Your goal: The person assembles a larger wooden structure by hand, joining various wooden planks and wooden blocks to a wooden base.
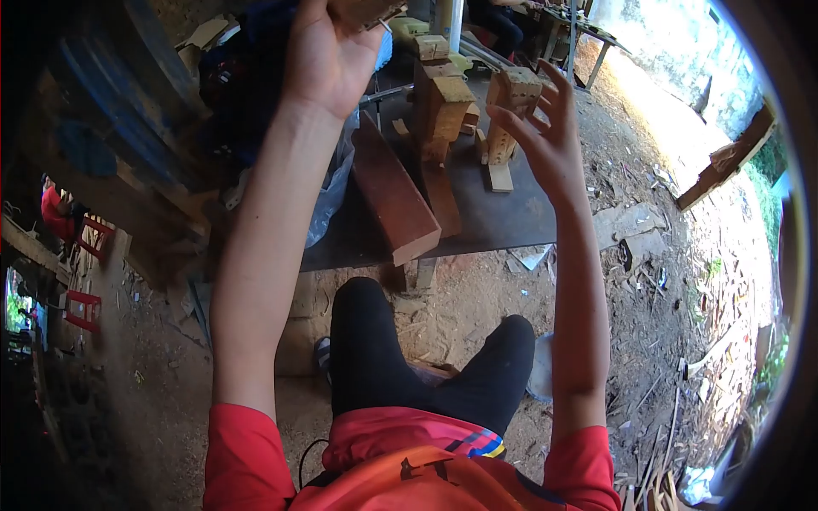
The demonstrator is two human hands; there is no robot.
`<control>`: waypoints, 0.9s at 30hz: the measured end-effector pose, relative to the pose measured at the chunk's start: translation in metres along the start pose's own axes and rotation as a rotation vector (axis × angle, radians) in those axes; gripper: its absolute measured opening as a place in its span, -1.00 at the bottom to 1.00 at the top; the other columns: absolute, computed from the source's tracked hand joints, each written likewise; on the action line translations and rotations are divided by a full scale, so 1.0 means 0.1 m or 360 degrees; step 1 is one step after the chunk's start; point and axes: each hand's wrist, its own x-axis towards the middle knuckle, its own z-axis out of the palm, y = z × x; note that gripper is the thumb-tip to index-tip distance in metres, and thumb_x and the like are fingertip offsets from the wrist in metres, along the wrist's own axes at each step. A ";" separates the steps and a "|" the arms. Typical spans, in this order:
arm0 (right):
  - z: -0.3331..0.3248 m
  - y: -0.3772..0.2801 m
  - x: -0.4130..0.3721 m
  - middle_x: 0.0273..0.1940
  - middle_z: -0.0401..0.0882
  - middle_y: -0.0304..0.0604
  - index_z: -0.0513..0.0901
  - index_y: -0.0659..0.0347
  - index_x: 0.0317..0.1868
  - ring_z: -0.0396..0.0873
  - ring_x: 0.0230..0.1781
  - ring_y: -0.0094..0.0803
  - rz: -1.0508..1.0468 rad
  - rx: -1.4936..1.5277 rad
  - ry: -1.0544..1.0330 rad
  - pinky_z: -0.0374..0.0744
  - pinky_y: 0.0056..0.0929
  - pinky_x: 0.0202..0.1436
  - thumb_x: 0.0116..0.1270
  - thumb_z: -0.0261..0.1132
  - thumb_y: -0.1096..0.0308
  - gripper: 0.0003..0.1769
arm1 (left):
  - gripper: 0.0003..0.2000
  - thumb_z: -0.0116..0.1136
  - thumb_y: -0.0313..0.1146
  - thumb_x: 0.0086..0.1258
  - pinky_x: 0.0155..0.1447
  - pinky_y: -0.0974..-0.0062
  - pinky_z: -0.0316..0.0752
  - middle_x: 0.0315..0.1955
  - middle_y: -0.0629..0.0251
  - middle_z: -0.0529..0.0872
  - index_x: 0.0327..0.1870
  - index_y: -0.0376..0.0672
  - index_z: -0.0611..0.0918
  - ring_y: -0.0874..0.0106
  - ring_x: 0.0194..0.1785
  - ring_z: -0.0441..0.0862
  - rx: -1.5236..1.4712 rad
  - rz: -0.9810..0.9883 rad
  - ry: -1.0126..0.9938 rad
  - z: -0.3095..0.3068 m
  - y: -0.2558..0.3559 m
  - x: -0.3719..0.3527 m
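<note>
At the top edge of the view, my left hand (334,64) is closed on a brown wooden piece (366,12), partly cut off by the frame. My right hand (550,128) is open, its fingers spread beside an upright carved wooden block (509,89) that stands on the dark table (511,217). A long reddish-brown beam (394,187) lies slanting towards the table's near edge. Right of it a curved wooden piece (440,200) lies below stacked light-brown blocks (446,106). A small pale wood piece (500,178) lies by the foot of the upright block.
Clear plastic (328,200) hangs at the table's left side. Red stools (83,310) and a person in red (56,211) are at the far left. Another person (497,25) sits beyond the table. Wood scraps (630,230) litter the ground to the right.
</note>
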 end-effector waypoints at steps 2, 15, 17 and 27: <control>0.00 -0.07 -0.06 0.44 0.36 0.21 0.09 0.14 0.65 0.41 0.50 0.04 -0.0070 -0.0228 0.0135 0.47 0.12 0.52 0.20 0.69 -0.02 0.22 | -0.39 0.40 -0.10 0.52 0.59 0.27 0.38 0.38 0.29 0.59 0.50 -0.11 0.46 0.32 0.46 0.48 -0.0031 -0.0007 -0.0012 0.00 -0.01 0.00; 0.54 -0.84 -0.49 0.02 0.59 -0.02 0.55 0.26 0.24 0.64 0.00 -0.12 -0.0226 -0.0554 0.0485 0.60 -0.14 0.06 0.30 0.58 0.20 -0.39 | -0.38 0.44 -0.10 0.49 0.62 0.29 0.29 0.39 0.31 0.56 0.48 -0.12 0.50 0.36 0.49 0.44 0.0005 -0.0031 -0.0017 0.03 0.04 -0.06; 0.46 -0.94 -0.32 -0.01 0.63 0.04 0.63 0.32 0.13 0.68 0.00 0.00 -0.0332 -0.0847 0.0417 0.63 -0.07 0.05 0.28 0.53 0.02 -0.40 | -0.38 0.44 -0.10 0.49 0.60 0.29 0.31 0.38 0.31 0.57 0.47 -0.11 0.50 0.36 0.48 0.46 -0.0001 -0.0024 -0.0036 -0.02 0.05 -0.07; 0.53 -1.27 0.37 -0.06 0.80 0.18 0.67 0.24 0.21 0.78 0.00 0.11 -0.0027 -0.1351 -0.0300 0.67 0.03 0.07 0.26 0.51 -0.22 -0.25 | -0.39 0.43 -0.07 0.50 0.57 0.28 0.33 0.36 0.35 0.58 0.47 -0.07 0.51 0.40 0.47 0.46 0.0012 0.0002 -0.0141 0.04 0.27 -0.09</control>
